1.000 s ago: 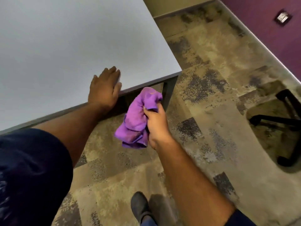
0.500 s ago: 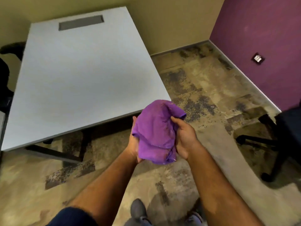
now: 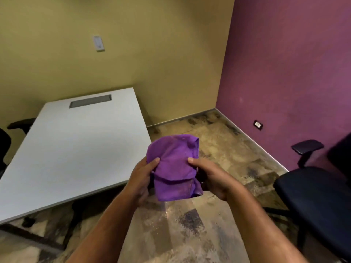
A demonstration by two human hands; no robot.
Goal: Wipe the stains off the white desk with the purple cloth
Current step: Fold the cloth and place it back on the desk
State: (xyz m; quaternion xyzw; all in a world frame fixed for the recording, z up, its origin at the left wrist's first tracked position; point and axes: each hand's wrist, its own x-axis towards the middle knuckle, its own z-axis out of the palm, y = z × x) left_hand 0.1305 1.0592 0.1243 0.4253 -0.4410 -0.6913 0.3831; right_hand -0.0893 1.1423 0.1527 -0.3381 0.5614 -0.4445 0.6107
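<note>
— Where's the purple cloth?
— Held up in the air between both hands, off the right front corner of the white desk, not touching it. Bunched and folded, lower flap hanging.
— Left hand?
— Closed on the cloth's left edge, thumb pressed on the front, other fingers hidden behind the fabric.
— Right hand?
— Gripping the right edge the same way, thumb on the front, fingers curled behind.
— Stains on the desk?
— Can't tell; looks plain pale from here, with only a grey slot near the far edge.
— Around it?
— Dark office chair at right by the purple wall, another chair's armrest at left, yellow wall behind, mottled carpet below.
</note>
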